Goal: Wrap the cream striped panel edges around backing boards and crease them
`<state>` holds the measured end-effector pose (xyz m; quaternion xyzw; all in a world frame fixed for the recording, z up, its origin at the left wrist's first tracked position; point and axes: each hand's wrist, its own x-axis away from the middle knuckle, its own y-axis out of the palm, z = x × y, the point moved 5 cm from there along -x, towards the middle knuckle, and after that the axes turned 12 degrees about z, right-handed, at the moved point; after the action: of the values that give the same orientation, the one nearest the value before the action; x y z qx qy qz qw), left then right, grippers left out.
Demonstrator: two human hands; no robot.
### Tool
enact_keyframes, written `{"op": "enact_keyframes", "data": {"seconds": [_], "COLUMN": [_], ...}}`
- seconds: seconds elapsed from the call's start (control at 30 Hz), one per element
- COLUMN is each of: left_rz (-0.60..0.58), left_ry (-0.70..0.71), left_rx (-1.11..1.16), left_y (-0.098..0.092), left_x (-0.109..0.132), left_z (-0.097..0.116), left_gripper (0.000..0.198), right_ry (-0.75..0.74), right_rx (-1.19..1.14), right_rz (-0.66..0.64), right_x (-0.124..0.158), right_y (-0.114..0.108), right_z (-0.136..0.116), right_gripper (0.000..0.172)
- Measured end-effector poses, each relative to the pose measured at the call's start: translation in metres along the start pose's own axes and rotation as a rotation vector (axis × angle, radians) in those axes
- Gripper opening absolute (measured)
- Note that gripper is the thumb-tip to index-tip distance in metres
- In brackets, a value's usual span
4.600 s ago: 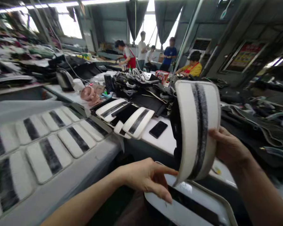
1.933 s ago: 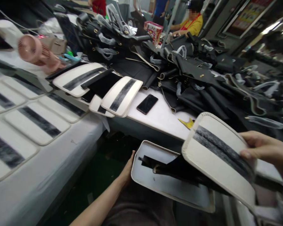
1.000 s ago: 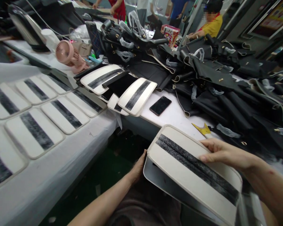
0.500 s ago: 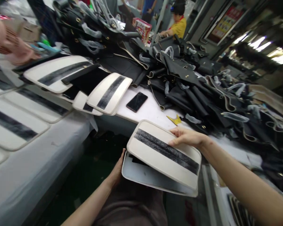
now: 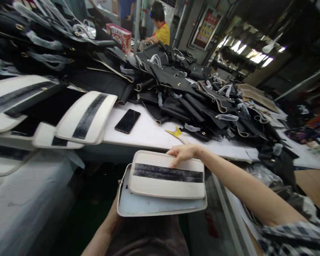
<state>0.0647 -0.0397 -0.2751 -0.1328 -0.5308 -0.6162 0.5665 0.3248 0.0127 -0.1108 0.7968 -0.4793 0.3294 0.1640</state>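
My right hand (image 5: 181, 154) grips the upper edge of a cream panel (image 5: 160, 190) with rounded corners and a dark band across its middle. Beneath that panel lies a shallow, pale, tray-like piece (image 5: 149, 206) with a raised rim. My left hand (image 5: 119, 199) is closed around the left edge of this lower piece, its fingers mostly hidden underneath. The panel rests partly over the rim, with the pale inside showing along the front and left. Both pieces are held above my lap, in front of the white table (image 5: 138, 140).
A phone (image 5: 127, 121) and a yellow-ended tool (image 5: 175, 132) lie on the white table. Black leather pieces with plastic-wrapped handles (image 5: 181, 89) are heaped behind. More striped cream panels (image 5: 86, 115) sit at the left. A person in yellow (image 5: 162, 33) is farther back.
My view has turned right, so the table things appear farther left. The cream panel has come level and shifted over the lower piece, with both hands keeping their hold.
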Motion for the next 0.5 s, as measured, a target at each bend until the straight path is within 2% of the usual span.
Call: {"op": "enact_keyframes", "data": {"seconds": [0.17,0.23,0.33,0.4,0.5], "left_rz": [-0.057,-0.079,-0.148,-0.162,-0.144], "left_ry": [-0.039,-0.011,0.015,0.010,0.006], "left_rx": [-0.025,-0.010,0.032,0.055,0.080], "left_y": [0.017,0.019,0.021,0.021,0.021], "left_x": [0.010,0.010,0.008,0.008,0.007], "left_z": [0.005,0.008,0.011,0.011,0.010], "left_gripper": [0.075,0.078,0.076,0.074,0.075], "right_ry": [-0.056,-0.092,-0.160,-0.237,-0.527], "right_rx": [0.165,0.368,0.719,0.858,1.038], "right_rz": [-0.099,-0.044,0.207,0.394,0.637], "right_x": [-0.003,-0.008,-0.008,-0.002,0.011], "right_y": [0.024,0.031,0.034,0.037,0.050], "right_z": [0.006,0.005,0.002,0.004,0.015], "right_gripper": [0.034,0.033,0.039,0.051,0.060]}}
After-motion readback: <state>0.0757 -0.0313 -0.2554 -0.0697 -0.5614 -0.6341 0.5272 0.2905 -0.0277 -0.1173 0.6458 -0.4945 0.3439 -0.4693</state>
